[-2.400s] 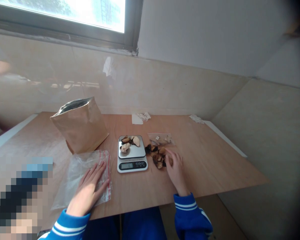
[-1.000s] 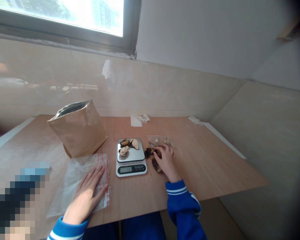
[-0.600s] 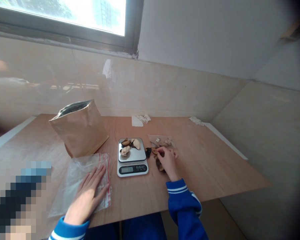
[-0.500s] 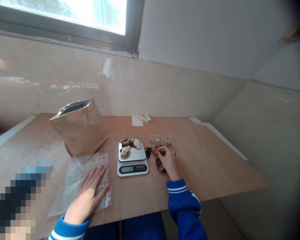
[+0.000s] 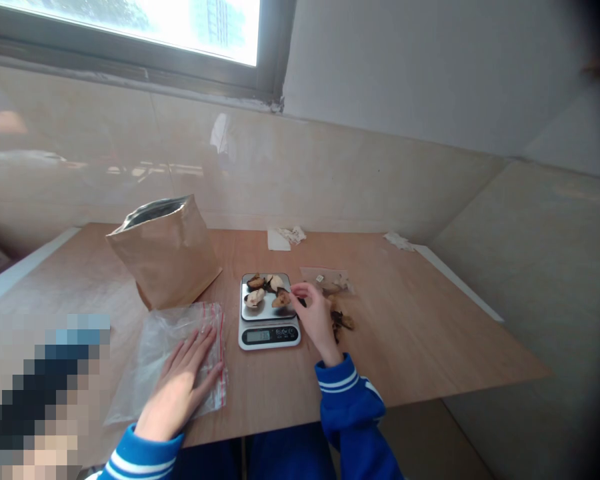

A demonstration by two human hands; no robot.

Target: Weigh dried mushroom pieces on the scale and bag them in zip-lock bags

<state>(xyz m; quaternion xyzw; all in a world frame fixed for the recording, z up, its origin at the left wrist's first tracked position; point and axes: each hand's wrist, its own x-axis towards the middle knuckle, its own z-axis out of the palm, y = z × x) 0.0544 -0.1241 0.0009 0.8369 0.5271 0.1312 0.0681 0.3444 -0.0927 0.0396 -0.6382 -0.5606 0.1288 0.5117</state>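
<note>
My left hand (image 5: 183,377) lies flat, fingers stretched, on a clear zip bag (image 5: 137,373) with a red-striped edge. A small digital kitchen scale (image 5: 270,335) stands to its right, its display lit but too small to read surely. Several brown-and-cream pieces that look like dried mushrooms (image 5: 254,299) rest on its steel plate. My right hand (image 5: 316,317) pinches another dried mushroom piece (image 5: 281,299) at the plate's right side; whether the piece touches the plate I cannot tell. More dark pieces (image 5: 343,323) lie on the table, partly hidden behind this hand.
An open brown paper pouch (image 5: 165,257) with a silvery lining stands at the back left. Behind the right hand lies a small clear bag (image 5: 337,280) holding bits. Crumpled tissues (image 5: 293,235) lie along the wall. Someone's blurred-out arm is at far left.
My right hand has moved left from the pile on the table to the scale, carrying a dried mushroom piece. My left hand stays on the zip bag.
</note>
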